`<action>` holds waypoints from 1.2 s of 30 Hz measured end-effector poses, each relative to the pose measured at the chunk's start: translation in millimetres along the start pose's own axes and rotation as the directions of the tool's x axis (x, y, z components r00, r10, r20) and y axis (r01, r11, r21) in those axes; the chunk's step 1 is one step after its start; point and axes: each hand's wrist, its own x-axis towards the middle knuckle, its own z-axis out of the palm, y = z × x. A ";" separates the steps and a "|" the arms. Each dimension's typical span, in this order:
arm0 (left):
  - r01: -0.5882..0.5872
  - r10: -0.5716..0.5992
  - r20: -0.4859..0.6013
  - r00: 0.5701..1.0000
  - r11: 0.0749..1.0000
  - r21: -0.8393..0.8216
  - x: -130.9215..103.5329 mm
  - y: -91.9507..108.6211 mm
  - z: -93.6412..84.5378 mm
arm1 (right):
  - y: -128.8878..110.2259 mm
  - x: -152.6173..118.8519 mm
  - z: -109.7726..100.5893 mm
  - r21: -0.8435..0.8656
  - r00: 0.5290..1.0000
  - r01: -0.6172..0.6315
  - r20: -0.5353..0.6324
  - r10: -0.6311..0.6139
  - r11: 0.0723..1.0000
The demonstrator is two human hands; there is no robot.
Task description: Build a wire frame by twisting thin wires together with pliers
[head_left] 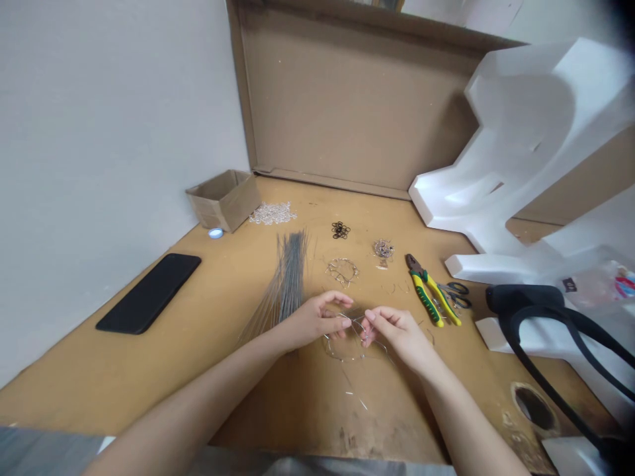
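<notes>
My left hand (322, 320) and my right hand (391, 330) meet above the front middle of the table. Between their fingertips they pinch a thin ring of bent wire (342, 359), which hangs down towards the table. Both hands are closed on it, and the fingers hide part of the ring. Just beyond them lies a second wire ring (342, 271), flat on the table. A sheaf of straight grey wires (294, 268) rests beside my left hand. Short wire offcuts (364, 404) lie in front of the hands.
Pliers (430, 294) and scissors (459, 292) lie to the right. Black rings (340, 230), a small wire heap (383, 248) and clear small pieces (274, 213) sit farther back. A cardboard box (225, 198) and black phone (149, 294) are left. White foam (516, 119) stands right.
</notes>
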 end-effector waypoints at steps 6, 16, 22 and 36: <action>-0.036 0.036 0.005 0.999 0.995 0.096 0.3 2.1 1.0 | 2.2 0.4 -2.9 -0.047 1.000 0.020 0.009 -0.019 0.999; -0.043 0.043 -0.011 0.999 0.999 0.001 1.9 0.6 1.2 | 10.3 -1.8 -5.4 -0.257 0.995 0.096 0.033 -0.091 0.962; -0.011 0.011 -0.011 1.000 1.000 -0.004 0.8 4.0 3.4 | 8.4 -3.2 -5.3 -0.337 0.994 0.107 0.015 -0.108 0.935; -0.106 0.123 -0.083 0.989 0.977 0.183 -2.6 5.8 4.1 | 6.7 -1.2 -14.0 -0.322 0.989 0.143 0.013 -0.146 0.936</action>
